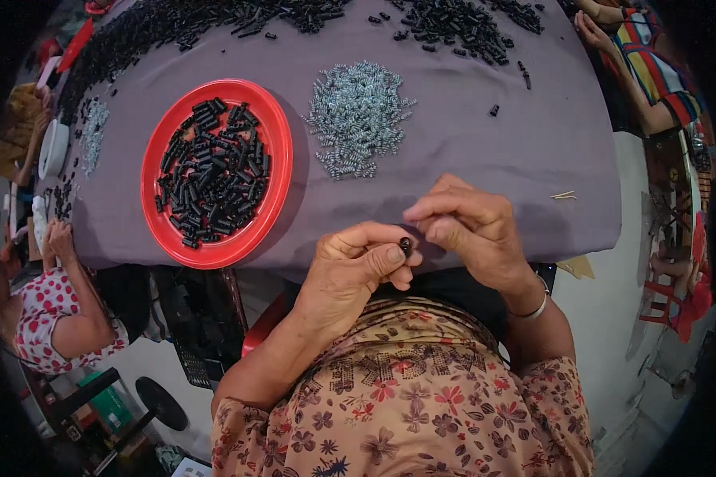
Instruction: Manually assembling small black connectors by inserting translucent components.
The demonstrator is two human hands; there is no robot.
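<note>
Over the table's near edge, my left hand (346,274) pinches a small black cylindrical plastic part (406,246) between thumb and fingers, its round end facing up. Just right of it is my right hand (473,230), thumb and index finger drawn close together. Whatever lies between those fingers, if anything, is too small to make out. Beyond my hands a heap of small silvery coil springs (356,119) lies on the grey cloth. To the left, a round red tray (281,171) holds many black plastic parts (215,171) like the one in my hand.
Large piles of black parts (461,32) cover the far side of the grey-clothed table (493,159). Two thin brass-coloured pins (564,195) lie at right. Another person in a dotted top (64,318) sits at left, and a person in a striped top (652,63) at far right.
</note>
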